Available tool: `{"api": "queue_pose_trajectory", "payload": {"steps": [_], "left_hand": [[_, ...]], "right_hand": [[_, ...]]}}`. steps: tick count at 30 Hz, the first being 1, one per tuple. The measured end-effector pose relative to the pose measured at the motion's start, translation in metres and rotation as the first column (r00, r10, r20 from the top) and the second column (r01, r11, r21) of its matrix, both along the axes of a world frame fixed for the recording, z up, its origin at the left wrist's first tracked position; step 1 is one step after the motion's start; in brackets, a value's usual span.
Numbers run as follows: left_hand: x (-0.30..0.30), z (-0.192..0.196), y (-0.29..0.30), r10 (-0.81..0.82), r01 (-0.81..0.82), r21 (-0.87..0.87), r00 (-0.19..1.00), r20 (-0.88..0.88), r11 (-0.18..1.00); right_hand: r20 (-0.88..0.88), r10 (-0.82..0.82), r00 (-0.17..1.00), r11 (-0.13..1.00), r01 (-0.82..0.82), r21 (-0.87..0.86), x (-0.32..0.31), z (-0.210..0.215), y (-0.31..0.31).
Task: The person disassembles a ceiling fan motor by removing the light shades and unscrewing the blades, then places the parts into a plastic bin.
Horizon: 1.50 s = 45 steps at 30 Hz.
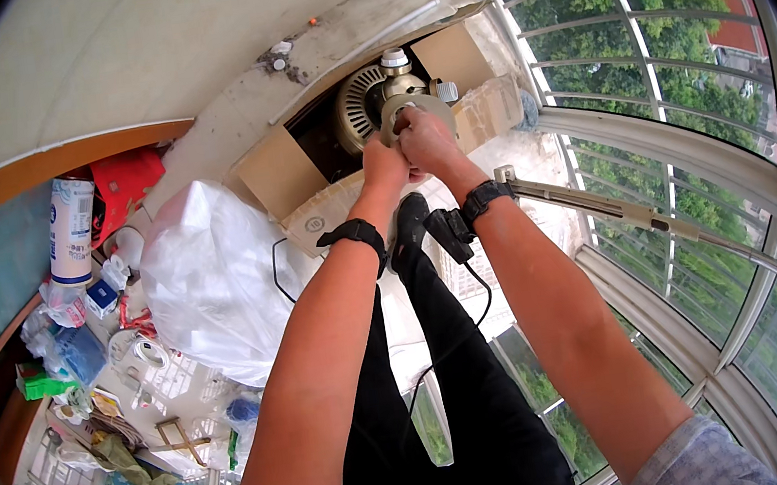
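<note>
Left to right. Clutter at left: white plastic bag [212,280], tall white canister [71,230]; small items there too blurred to identify. My left hand [382,167] and right hand [427,137] meet on the beige ring [412,107] of the fan motor [371,105] in the open cardboard box [286,172]. Fingers curled tight on the ring; fingertips hidden. Motor shaft points away from me, up-frame. Metal pole [661,221] runs rightward.

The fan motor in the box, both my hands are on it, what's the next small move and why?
Probably lift it a little, straight out of the box. Both hands, left and right, grip the ring at the front of the fan motor, which sits between the open flaps. A straight pull should keep it clear of the cardboard.
</note>
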<state>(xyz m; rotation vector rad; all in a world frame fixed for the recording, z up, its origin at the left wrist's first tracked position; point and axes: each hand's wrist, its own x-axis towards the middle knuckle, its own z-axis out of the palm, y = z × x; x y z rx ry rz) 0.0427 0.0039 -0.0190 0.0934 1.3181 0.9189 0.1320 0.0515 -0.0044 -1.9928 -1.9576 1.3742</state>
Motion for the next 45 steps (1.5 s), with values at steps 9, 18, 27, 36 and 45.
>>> {"api": "queue_pose_trajectory", "payload": {"steps": [9,18,27,36,45], "left_hand": [[0.000,0.006,-0.004,-0.009,0.009,-0.039,1.000,-0.008,0.999],[0.008,0.005,-0.006,0.048,-0.050,-0.027,0.997,-0.060,0.998],[0.018,0.021,0.003,0.023,-0.013,-0.098,0.995,0.099,0.995],[0.011,0.012,-0.003,0.035,-0.029,-0.075,0.996,0.082,0.997],[0.022,0.006,0.002,0.002,0.001,-0.020,0.986,0.165,1.000]], "right_hand": [[0.034,0.049,0.998,0.990,-0.053,0.130,-0.002,0.004,-0.007],[0.023,-0.135,0.991,0.989,0.136,-0.059,-0.003,0.017,-0.009],[0.011,-0.026,1.000,0.990,0.025,0.137,0.020,-0.007,-0.010],[-0.023,-0.324,0.946,0.946,0.324,-0.011,0.007,0.015,-0.016],[0.194,-0.189,0.963,0.979,0.201,-0.043,0.015,-0.015,0.005]]}}
